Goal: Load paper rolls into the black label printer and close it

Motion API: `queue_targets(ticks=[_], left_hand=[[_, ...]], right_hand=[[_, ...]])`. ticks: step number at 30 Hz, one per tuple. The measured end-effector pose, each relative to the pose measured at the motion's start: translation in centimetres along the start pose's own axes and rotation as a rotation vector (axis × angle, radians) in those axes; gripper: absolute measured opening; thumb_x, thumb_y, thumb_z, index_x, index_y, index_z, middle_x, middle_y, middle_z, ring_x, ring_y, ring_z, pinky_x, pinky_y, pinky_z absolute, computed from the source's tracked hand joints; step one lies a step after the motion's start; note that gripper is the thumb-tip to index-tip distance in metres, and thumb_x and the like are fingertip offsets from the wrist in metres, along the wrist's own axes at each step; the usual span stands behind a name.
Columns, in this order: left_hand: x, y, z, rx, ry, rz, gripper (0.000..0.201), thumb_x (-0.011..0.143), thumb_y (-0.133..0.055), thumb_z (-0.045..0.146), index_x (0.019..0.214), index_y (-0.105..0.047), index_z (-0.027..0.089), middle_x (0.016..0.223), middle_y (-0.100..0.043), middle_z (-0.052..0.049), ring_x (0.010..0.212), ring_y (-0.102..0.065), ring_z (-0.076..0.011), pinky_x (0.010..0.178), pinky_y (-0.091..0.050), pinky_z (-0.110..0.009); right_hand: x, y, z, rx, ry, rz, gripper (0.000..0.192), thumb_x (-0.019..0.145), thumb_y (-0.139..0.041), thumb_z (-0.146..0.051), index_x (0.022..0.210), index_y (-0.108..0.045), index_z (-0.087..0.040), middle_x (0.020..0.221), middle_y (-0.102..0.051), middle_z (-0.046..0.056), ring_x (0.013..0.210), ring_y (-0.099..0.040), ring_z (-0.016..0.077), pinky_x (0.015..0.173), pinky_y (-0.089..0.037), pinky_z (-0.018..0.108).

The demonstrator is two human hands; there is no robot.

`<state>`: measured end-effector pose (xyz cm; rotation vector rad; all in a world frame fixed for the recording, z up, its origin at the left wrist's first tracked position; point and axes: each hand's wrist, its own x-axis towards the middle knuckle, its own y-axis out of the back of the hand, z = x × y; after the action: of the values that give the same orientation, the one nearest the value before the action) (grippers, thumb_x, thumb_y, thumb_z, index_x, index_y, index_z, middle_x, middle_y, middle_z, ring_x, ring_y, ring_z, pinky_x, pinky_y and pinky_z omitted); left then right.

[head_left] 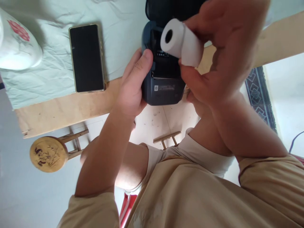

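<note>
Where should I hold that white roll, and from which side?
Grip the roll around its curved wall, toward its right end, probably best from the right, as the right hand does. It's a cylinder whose holed end faces left, where the left hand holds the device.

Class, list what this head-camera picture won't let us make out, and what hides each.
In the head view:
White roll: far end, covered by the right hand.
Left hand: fingertips except the thumb's, behind the black device.
Lid: upper part, cut off by the top edge.
Small print: too small and blurred to read.
White container: cut off by the left edge.
</note>
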<state>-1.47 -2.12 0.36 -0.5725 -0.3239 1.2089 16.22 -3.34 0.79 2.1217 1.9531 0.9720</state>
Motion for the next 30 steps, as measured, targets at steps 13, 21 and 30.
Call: queue_targets(ticks=[13,21,30], left_hand=[[0.0,-0.9,0.1,0.065,-0.038,0.064,0.026,0.092,-0.056,0.043,0.081,-0.060,0.020,0.090,-0.065,-0.004,0.110,-0.062,-0.0224,0.087,-0.050,-0.031],[0.1,1.3,0.1,0.181,-0.018,-0.090,0.054,0.069,-0.081,0.020,0.116,-0.060,0.038,0.107,-0.066,0.005,0.091,-0.057,-0.0173,0.076,-0.048,-0.027],[-0.3,0.2,-0.2,0.200,-0.051,-0.010,0.062,0.064,-0.081,0.022,0.119,-0.057,0.038,0.124,-0.065,0.006,0.118,-0.057,-0.0236,0.092,-0.052,-0.029]], right_hand=[[0.2,0.0,-1.7,-0.274,0.463,0.049,0.007,0.081,-0.059,-0.016,0.081,-0.061,-0.023,0.095,-0.065,0.002,0.090,-0.064,0.0156,0.083,-0.053,0.036],[-1.2,-0.3,-1.3,-0.222,0.545,-0.039,0.015,0.085,-0.061,-0.041,0.082,-0.060,-0.026,0.087,-0.066,-0.002,0.087,-0.061,0.0178,0.080,-0.048,0.042],[0.6,0.0,0.8,0.464,-0.126,0.089,0.058,0.079,-0.057,-0.042,0.131,-0.032,-0.041,0.154,-0.022,-0.016,0.141,-0.041,0.0138,0.105,-0.046,0.027]])
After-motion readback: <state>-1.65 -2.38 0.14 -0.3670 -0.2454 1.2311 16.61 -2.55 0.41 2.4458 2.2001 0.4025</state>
